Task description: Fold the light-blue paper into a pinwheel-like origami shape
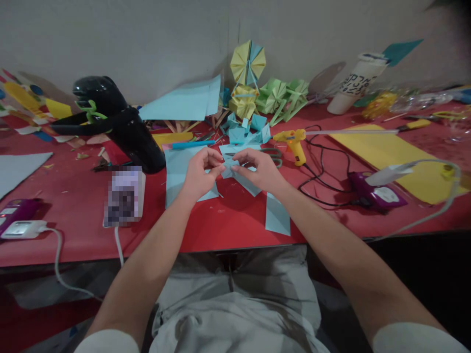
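Observation:
Between my two hands is a small piece of folded light-blue paper [230, 166]. My left hand [201, 171] pinches its left side with thumb and fingers. My right hand [258, 169] pinches the right side the same way. Under and around the hands lie light-blue paper sheets [176, 171] on the red table. Just past my right hand, a pair of scissors [275, 156] shows only its handles; the rest is hidden. Small folded blue paper pieces [243, 131] are heaped behind the hands.
A yellow glue gun [294, 143] with a black cord stands right of the hands. Left are a black bottle [128, 127] and a phone [124, 197] on a white cable. Folded paper figures [247, 73] lean at the wall. A purple power socket [379, 192] and yellow sheet [382, 152] lie right.

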### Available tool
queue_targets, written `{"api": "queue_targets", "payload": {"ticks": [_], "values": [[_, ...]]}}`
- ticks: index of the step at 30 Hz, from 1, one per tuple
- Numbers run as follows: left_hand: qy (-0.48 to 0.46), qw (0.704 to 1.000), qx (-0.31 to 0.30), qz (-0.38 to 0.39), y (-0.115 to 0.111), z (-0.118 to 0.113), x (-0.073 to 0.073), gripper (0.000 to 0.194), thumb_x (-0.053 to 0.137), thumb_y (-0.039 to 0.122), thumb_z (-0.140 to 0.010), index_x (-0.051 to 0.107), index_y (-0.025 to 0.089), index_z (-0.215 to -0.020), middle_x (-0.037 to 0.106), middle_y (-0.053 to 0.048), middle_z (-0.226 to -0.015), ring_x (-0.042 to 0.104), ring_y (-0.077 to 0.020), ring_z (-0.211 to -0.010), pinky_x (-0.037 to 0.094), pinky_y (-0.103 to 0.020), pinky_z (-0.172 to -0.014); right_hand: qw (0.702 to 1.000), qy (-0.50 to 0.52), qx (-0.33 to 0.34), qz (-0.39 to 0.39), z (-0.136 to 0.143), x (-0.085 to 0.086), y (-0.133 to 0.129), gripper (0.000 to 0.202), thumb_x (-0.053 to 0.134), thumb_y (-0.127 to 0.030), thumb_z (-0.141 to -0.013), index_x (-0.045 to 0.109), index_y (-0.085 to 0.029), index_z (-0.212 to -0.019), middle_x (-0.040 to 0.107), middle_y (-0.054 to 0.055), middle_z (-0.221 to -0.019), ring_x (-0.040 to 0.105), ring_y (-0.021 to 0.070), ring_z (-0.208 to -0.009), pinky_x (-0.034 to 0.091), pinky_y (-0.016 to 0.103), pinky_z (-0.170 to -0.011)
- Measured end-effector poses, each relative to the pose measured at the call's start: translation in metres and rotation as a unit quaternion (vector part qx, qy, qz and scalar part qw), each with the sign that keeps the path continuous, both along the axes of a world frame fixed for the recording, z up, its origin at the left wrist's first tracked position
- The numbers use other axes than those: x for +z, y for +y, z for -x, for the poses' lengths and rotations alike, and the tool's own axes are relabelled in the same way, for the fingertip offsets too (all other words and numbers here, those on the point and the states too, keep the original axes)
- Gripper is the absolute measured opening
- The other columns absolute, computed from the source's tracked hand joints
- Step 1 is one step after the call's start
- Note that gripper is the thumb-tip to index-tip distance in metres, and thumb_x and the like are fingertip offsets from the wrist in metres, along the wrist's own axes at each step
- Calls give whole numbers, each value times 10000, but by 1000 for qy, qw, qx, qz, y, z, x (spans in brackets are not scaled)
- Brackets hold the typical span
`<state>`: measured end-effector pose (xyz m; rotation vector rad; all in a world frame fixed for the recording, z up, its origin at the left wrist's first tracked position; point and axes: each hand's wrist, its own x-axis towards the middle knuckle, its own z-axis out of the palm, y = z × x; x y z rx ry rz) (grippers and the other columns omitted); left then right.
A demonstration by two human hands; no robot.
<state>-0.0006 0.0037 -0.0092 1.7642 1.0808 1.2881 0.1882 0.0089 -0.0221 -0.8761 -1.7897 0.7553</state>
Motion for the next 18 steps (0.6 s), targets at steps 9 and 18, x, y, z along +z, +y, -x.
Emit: {"api": "queue_targets", "payload": {"ticks": [9, 18], "values": [[6, 1000, -1, 19, 2, 1, -1, 159, 661, 115, -738, 639, 191, -876, 631, -6, -746, 610, -135, -703, 497, -277, -671, 996, -87, 10, -6, -2, 5, -1, 450, 550, -515, -893, 378, -197, -625, 331, -46, -604, 308, 93, -589, 293, 256, -559], [26, 996, -53, 73, -2, -3, 0, 103, 694, 272, -781, 658, 176, -771, 656, -18, -731, 560, -127, -649, 454, -272, -632, 994, -92, 56, 29, -2, 2, -2, 409, 589, -539, -862, 557, -179, -670, 435, -34, -603, 364, 97, -585, 322, 253, -552]]}}
